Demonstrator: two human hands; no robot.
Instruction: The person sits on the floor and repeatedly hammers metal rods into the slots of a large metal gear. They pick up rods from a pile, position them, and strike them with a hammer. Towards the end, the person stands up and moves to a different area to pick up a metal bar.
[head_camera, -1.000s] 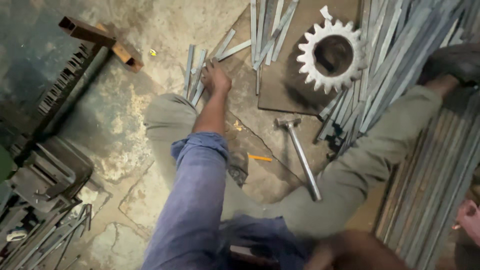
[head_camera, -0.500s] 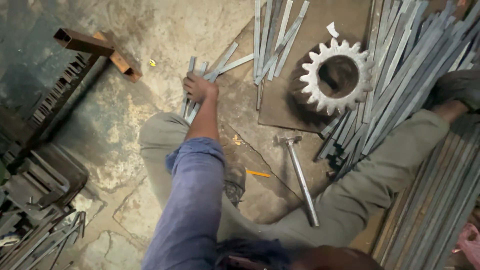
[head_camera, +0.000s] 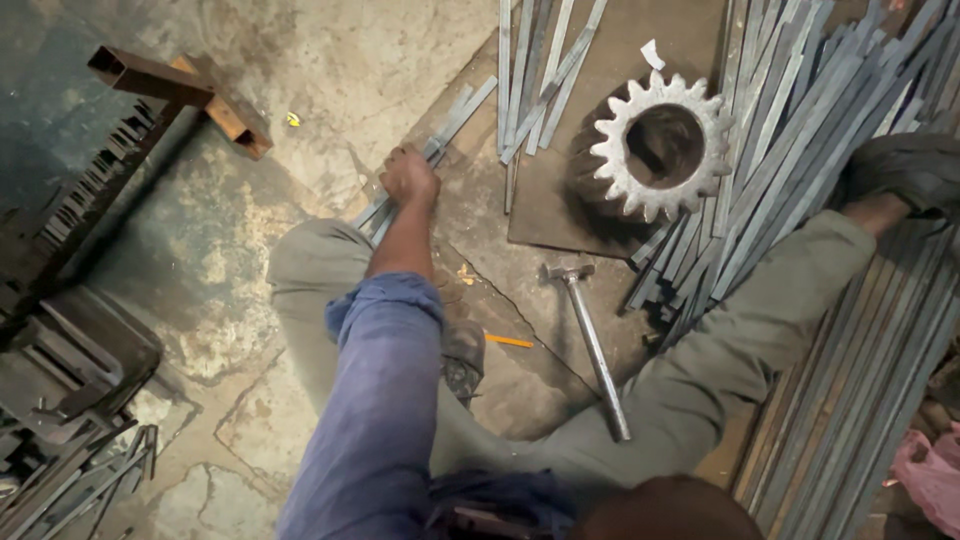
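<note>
Left hand: the left hand reached forward over the bent left knee, its grip pressed together around a small bundle of flat steel strips
Right hand: out of the head view, so its grip could not be told
Strip bundle, place: it lay slanted on the cracked concrete floor, running from beside the knee up toward the steel plate; the hand held it near the lower end
Strip bundle, handling: thin, long and stiff along the length, likely springy across the flat; a handful looked moderately heavy, and the loose strips could slide past one another
Edges: cut ends and long edges looked sharp, a risk for a bare palm
Where to hold: closer to the middle would balance the bundle better than the end taken here, with the fingers wrapped across all strips to stop them fanning
Nearby: a large toothed gear stood on the plate, a hammer lay between the legs, an orange pencil rested by the left shoe
Further off: a big heap of like strips lay under the right leg, well apart from the hand
</note>
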